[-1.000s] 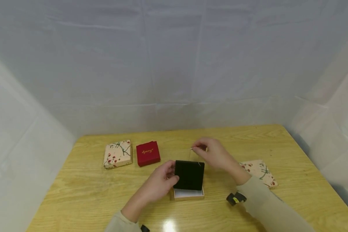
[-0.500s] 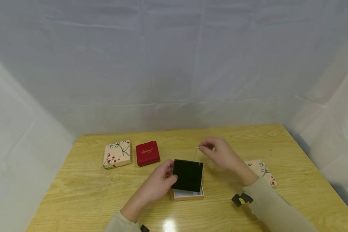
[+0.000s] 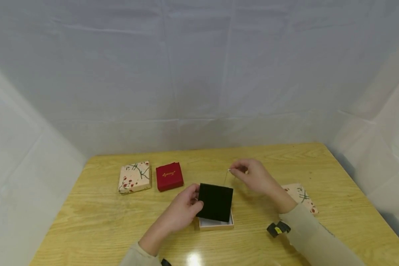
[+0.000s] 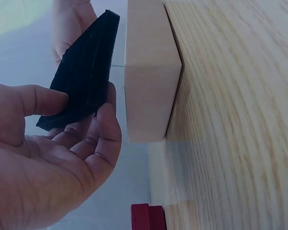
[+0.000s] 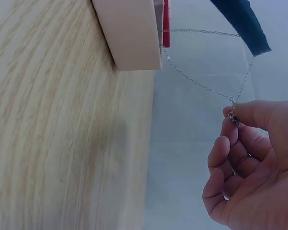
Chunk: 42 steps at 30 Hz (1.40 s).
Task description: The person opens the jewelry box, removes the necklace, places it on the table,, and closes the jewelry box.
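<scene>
On the wooden tabletop (image 3: 103,229), an open box (image 3: 216,228) stands with what looks like its floral lid (image 3: 302,197) off to the right. Over the box, the left hand (image 3: 184,207) pinches a tilted black pad (image 3: 216,202) between thumb and fingers. The right fingers pinch one end of a fine chain (image 5: 201,31), strands running to pad and box. I'd call the opening done; the chain, neither settled nor free, is what's left.

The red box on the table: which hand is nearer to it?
Left. In the head view, the left hand is just below-right of the red box; the right hand, pinching the chain, is farther right.
</scene>
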Motion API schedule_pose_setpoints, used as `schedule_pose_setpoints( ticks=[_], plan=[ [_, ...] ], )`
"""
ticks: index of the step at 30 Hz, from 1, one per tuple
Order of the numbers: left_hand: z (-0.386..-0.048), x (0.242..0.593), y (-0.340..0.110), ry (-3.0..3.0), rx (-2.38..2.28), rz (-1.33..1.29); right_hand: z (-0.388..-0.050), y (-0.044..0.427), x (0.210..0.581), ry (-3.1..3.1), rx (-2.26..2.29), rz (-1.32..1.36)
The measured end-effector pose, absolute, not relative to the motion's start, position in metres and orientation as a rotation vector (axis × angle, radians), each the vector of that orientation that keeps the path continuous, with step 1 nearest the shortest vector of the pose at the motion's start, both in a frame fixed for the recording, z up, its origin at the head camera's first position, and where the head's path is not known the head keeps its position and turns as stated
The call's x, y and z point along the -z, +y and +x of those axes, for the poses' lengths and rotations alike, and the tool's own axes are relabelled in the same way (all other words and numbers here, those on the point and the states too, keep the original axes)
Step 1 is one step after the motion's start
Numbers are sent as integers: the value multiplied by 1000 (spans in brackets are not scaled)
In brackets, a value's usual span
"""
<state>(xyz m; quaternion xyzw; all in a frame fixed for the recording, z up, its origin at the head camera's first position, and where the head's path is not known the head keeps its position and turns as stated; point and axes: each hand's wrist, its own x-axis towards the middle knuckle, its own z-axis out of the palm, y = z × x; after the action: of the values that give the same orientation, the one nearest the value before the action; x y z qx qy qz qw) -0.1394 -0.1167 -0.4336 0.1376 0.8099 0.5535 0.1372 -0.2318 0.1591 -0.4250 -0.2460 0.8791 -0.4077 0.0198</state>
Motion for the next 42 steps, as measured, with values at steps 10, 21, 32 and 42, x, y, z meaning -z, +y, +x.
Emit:
schedule_pose_setpoints(
  ticks=[10, 21, 32, 42],
  plan=[
    [-139, 433, -117, 2321, -1627, 401, -237, 158, 432, 2733, 1228, -733],
    [-140, 433, -116, 2319, -1638, 404, -238, 160, 432, 2749, 1206, -718],
    [-137, 432, -116, 2474, -1569, 239, -228, 163, 405, 2872, 1137, -820],
    [-136, 431, -116, 2483, -1603, 169, -213, 168, 368, 2942, 1033, -950]
  ],
)
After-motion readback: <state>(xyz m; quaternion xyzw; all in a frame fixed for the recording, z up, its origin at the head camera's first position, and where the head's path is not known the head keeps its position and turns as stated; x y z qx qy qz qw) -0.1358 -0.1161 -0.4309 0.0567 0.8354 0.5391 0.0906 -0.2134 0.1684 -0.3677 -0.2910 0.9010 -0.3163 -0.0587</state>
